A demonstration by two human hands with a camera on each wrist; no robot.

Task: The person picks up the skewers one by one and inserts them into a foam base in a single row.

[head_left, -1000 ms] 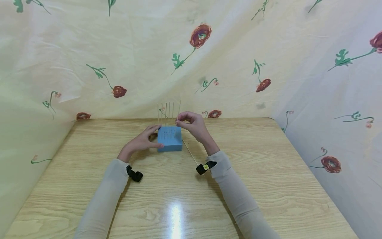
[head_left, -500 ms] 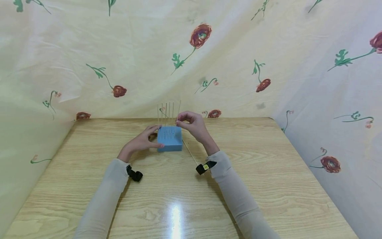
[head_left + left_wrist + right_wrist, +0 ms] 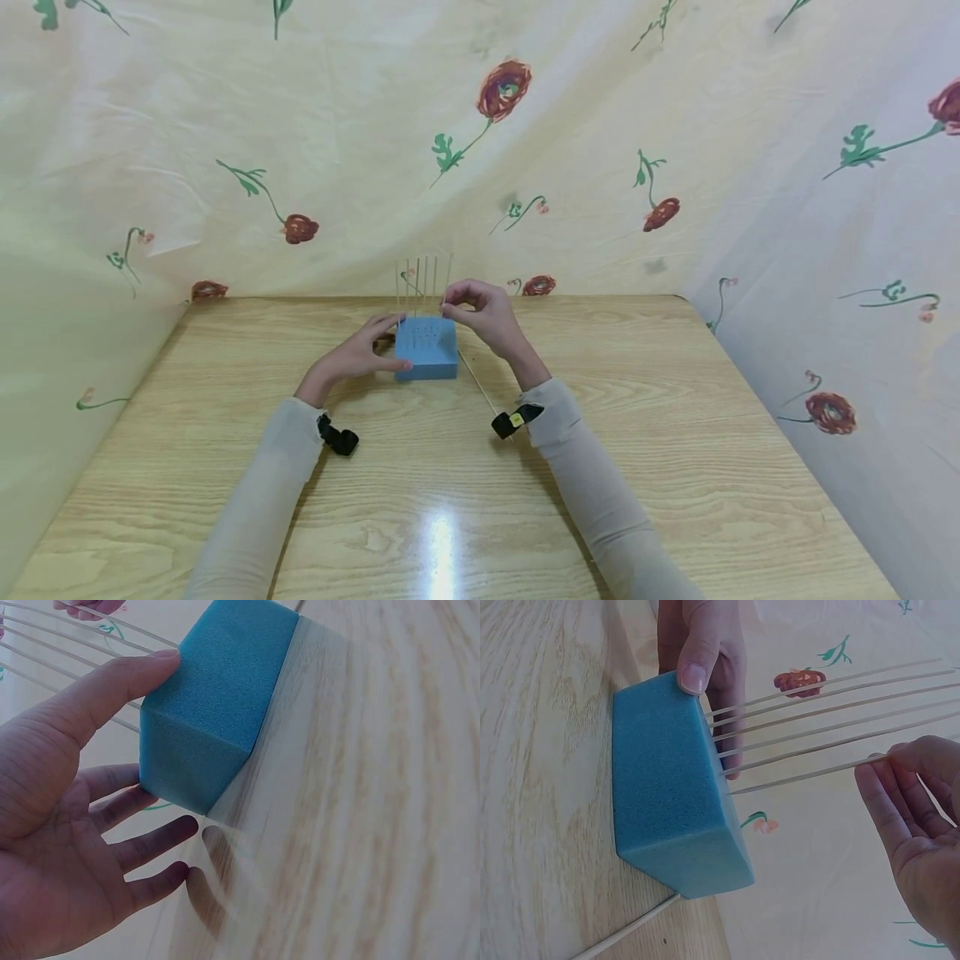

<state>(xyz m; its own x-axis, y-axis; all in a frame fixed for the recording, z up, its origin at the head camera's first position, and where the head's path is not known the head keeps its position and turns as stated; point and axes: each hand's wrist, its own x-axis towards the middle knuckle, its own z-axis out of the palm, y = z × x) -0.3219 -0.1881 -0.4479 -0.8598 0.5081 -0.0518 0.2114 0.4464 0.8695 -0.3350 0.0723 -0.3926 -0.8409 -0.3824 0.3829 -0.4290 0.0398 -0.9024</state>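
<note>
A blue foam block [image 3: 426, 372] with small holes in its top sits on the table. My left hand [image 3: 360, 350] holds its left side, the thumb on the front top edge and fingers toward the back; in the left wrist view two fingers stand off the foam [image 3: 217, 682]. Several thin wooden skewers [image 3: 840, 712] rise from the block in a row. Thumb and fingertips of my right hand [image 3: 486, 321] pinch another skewer [image 3: 802, 778] at the row's right end. Its lower tip meets the top of the block; how deep it goes, I cannot tell.
A loose skewer [image 3: 477, 385] lies on the wooden table [image 3: 675, 433] right of the block, passing under the right wrist. Behind the table hangs a flowered cloth [image 3: 360, 150]. Dark wrist cameras [image 3: 339, 437] are strapped over both sleeves.
The upper end of the skewer in my right hand has shifted slightly left, so it stands a little more upright. My left hand and the block have stayed put.
</note>
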